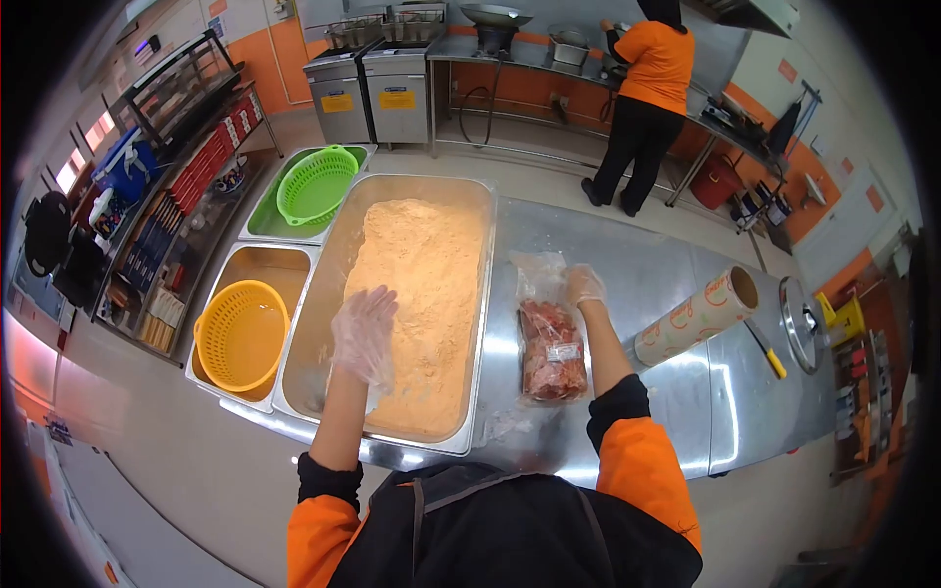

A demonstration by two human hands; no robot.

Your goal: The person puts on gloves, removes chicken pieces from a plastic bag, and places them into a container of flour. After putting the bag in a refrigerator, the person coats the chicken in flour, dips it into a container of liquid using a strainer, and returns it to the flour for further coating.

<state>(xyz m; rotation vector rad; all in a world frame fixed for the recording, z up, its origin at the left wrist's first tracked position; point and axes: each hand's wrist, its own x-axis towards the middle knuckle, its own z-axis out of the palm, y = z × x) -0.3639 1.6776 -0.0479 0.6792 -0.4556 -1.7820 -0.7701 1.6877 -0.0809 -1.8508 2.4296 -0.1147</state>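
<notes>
The left hand [363, 338], in a thin clear glove, is over the left side of the pale orange powder [431, 284] in the big metal pan [485, 377]. It is open and flat, and I can't tell if it touches the powder.

The right hand [586, 284], also in a clear glove, is at the top right corner of the clear bag of red meat [554, 358]. I can't tell if its fingers are shut on the plastic. The two hands are well apart.

The bag lies just right of the middle of the frame, on the shiny metal table [637, 230]. To its right are a fat paper roll [696, 316], a yellow-handled knife [767, 350] and a round lid [799, 323]. A yellow basket [243, 338] and a green basket [316, 186] sit left of the pan. Another person [652, 73] stands near the top.
</notes>
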